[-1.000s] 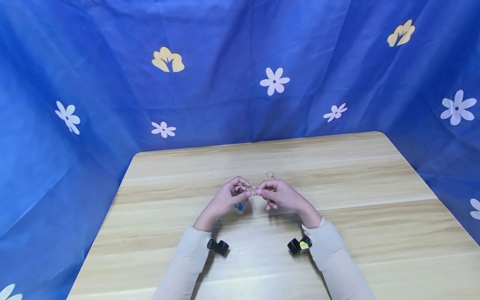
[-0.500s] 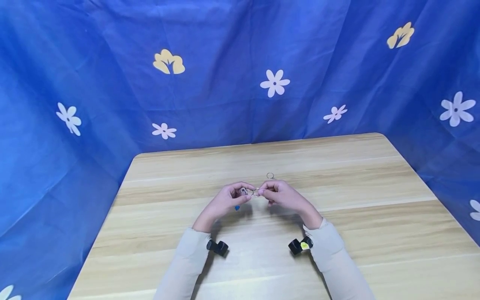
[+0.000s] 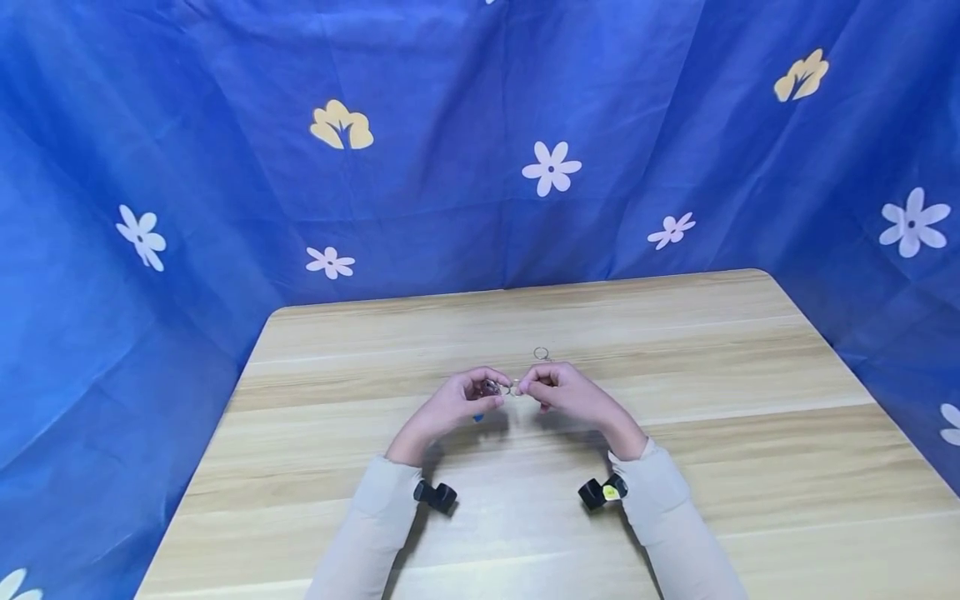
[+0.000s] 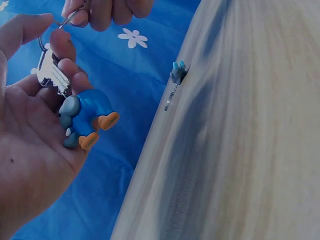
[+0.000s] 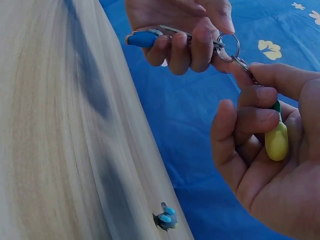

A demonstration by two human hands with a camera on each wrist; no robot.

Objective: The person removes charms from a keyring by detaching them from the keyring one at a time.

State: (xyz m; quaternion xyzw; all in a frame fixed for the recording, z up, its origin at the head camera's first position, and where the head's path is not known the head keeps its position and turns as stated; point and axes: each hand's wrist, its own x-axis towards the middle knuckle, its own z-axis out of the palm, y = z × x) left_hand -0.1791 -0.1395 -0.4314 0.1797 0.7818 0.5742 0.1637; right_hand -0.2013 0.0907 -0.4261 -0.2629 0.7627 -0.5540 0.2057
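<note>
Both hands meet above the middle of the wooden table. My left hand pinches a silver key between thumb and fingers. A blue figurine charm with orange feet lies in its palm. A metal key ring hangs at the key's end. My right hand pinches that ring's chain with thumb and forefinger. A yellow charm sits against its curled fingers. The ring joins the two hands' things.
A small spare ring with a blue-grey charm lies on the table just beyond the hands, also seen as a charm and a charm in the wrist views. Blue flowered cloth hangs behind and around the table.
The hands stay together in the same spot. The left hand has turned slightly, so less of the blue charm shows beneath it.
</note>
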